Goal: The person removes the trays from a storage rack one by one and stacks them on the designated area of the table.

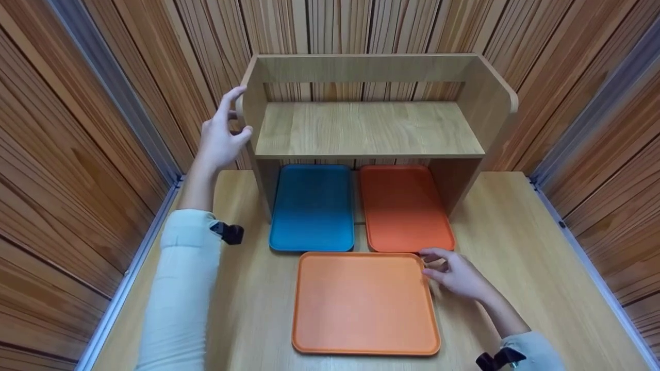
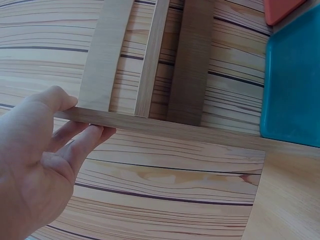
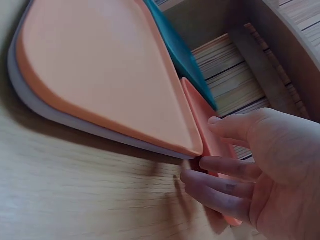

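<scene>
A wooden desktop shelf (image 1: 368, 129) stands against the back wall. My left hand (image 1: 223, 136) grips the front edge of its left side panel (image 2: 165, 127), thumb on one face and fingers on the other in the left wrist view. A light orange tray (image 1: 366, 304) lies flat in front of the shelf; a pale rim shows beneath it in the right wrist view. Beside its far right corner is my right hand (image 1: 456, 273), fingers loosely bent and holding nothing. Partly under the shelf lie a blue tray (image 1: 312, 208) and a red-orange tray (image 1: 407, 208), side by side.
The wooden table (image 1: 521, 268) carries the shelf and trays. Wood-patterned walls (image 1: 582, 93) rise at the back and both sides, with metal strips (image 1: 126, 273) along the table's side edges. The shelf's right panel (image 1: 487, 103) is upright.
</scene>
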Available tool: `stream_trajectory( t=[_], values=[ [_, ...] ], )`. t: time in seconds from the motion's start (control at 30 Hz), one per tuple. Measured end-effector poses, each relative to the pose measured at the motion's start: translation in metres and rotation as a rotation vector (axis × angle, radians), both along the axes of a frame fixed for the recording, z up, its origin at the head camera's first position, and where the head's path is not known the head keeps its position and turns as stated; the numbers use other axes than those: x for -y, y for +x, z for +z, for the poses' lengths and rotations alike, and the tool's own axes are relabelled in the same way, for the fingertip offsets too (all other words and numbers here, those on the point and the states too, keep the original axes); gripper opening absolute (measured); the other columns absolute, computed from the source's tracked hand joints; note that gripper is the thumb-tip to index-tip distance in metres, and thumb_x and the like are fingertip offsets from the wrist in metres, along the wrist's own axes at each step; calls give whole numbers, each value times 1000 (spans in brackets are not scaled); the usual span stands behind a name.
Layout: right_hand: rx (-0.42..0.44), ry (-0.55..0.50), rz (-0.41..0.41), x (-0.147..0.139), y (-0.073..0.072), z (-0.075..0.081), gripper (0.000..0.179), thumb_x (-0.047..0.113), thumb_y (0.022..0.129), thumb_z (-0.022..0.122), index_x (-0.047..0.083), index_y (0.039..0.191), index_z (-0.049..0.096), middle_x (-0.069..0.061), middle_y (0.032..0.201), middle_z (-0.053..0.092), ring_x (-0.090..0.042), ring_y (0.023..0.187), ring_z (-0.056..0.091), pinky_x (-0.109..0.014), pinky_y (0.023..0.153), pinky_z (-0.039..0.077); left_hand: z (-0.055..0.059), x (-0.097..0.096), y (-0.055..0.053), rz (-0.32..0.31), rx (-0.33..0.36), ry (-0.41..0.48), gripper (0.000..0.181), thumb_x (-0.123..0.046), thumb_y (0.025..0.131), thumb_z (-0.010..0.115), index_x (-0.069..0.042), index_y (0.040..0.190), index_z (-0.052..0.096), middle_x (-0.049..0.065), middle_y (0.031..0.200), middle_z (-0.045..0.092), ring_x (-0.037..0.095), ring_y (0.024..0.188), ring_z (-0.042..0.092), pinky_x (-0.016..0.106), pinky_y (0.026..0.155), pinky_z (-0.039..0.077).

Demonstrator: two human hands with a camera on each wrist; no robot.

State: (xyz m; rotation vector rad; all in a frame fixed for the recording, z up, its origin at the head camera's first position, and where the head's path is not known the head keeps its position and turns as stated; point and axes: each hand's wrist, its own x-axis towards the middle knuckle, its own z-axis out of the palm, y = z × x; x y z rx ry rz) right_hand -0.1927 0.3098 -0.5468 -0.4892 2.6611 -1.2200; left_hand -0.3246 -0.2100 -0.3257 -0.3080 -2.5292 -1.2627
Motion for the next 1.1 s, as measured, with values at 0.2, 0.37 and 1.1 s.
stream_trajectory(
  t=[0.2,0.37,1.1],
  values=[
    [14,-29,-35,-7,-2,6,42,9,106,76,-2,146,68,-26,133,77,-32,107,78,-24,79,63,1,-1,-2,8,9,6,76,-8,112,61,-37,176,32,25,160,59,38,110,74,18,67,51],
    [3,-41,-94,-13,-3,8,43,6,105,76,-4,147,67,-28,130,77,-26,98,78,-27,71,64,1,-1,-2,9,20,13,77,-7,113,61,-39,176,32,25,162,57,41,117,74,18,68,52],
    [-68,-236,-499,-26,-24,-18,69,2,103,78,-4,165,48,-35,163,46,-57,150,53,-11,105,52,2,-1,0,31,38,-10,75,-10,113,62,-40,175,33,24,161,59,18,79,63,19,60,46]
  ],
)
